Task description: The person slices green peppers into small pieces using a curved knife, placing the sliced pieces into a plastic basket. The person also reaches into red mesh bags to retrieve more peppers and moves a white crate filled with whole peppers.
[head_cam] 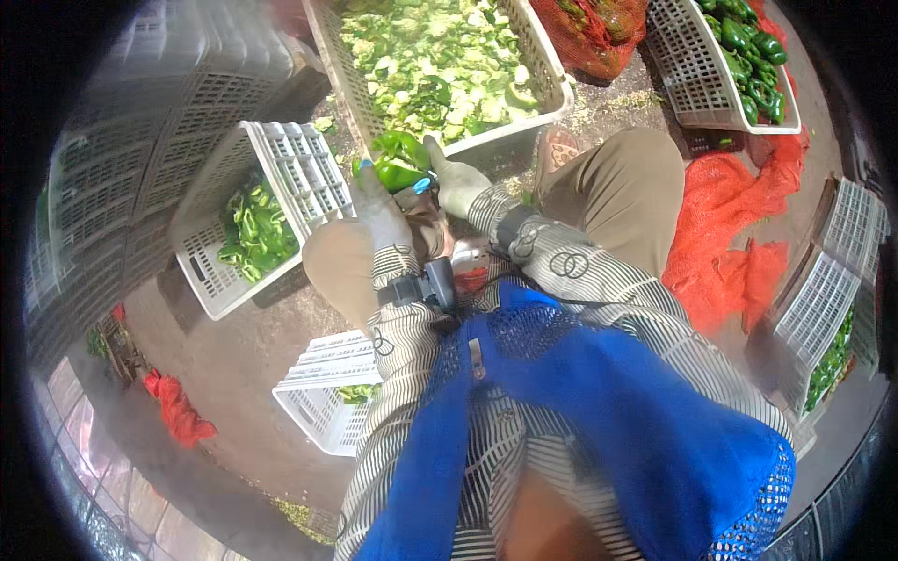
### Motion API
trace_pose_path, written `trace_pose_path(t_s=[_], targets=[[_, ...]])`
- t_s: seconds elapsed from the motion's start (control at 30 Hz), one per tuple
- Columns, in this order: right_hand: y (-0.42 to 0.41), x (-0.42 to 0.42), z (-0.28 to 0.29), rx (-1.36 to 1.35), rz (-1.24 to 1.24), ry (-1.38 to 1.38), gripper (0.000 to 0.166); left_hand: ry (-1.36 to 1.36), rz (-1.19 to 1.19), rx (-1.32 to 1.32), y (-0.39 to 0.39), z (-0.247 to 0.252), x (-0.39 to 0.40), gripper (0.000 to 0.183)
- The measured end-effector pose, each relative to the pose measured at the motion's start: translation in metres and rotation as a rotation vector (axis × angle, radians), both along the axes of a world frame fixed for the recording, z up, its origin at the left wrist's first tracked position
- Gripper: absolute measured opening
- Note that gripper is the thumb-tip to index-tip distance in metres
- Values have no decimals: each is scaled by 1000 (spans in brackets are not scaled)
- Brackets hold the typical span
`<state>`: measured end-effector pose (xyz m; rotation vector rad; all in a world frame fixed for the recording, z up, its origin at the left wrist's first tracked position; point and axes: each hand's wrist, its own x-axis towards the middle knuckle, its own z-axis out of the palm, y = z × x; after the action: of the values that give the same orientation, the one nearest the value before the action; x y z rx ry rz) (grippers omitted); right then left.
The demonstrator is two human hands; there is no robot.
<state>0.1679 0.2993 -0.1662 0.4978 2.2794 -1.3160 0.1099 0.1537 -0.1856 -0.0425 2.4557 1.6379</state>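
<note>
Between my hands, at the near edge of a large crate, is a green bell pepper (401,165) with a pale opening or cut on its near side. My left hand (381,210), in a light glove, grips the pepper from the left. My right hand (454,179), also gloved, is at its right side with the thumb raised; a small blue item (421,185) shows by its fingers, perhaps a tool, mostly hidden. The large white plastic crate (491,137) beyond holds many pale green pepper cores and pieces.
A white crate (298,175) of cut peppers lies tipped at left, a smaller one (319,421) nearer. Whole peppers fill a crate (691,77) at upper right. Red mesh sacks (726,231) lie on the right floor; stacked crates (203,91) stand far left. A crate (817,298) stands far right.
</note>
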Motion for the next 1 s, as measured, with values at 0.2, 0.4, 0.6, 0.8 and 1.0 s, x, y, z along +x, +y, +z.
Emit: trace_pose_path(t_s=[0.2, 0.4, 0.6, 0.8, 1.0], targets=[[52, -8, 15, -559, -161, -26, 68, 198, -243, 73, 8, -9, -18, 42], [112, -25, 56, -691, -194, 23, 16, 218, -271, 406, 44, 45, -37, 53], [155, -70, 106, 60, -168, 123, 25, 786, -451, -87, 85, 97, -87, 57], [132, -82, 130, -35, 279, 772, 47, -260, -563, 682, 82, 74, -132, 27], [141, -86, 127, -29, -7, 726, 43, -417, -591, 658, 98, 111, -120, 81]])
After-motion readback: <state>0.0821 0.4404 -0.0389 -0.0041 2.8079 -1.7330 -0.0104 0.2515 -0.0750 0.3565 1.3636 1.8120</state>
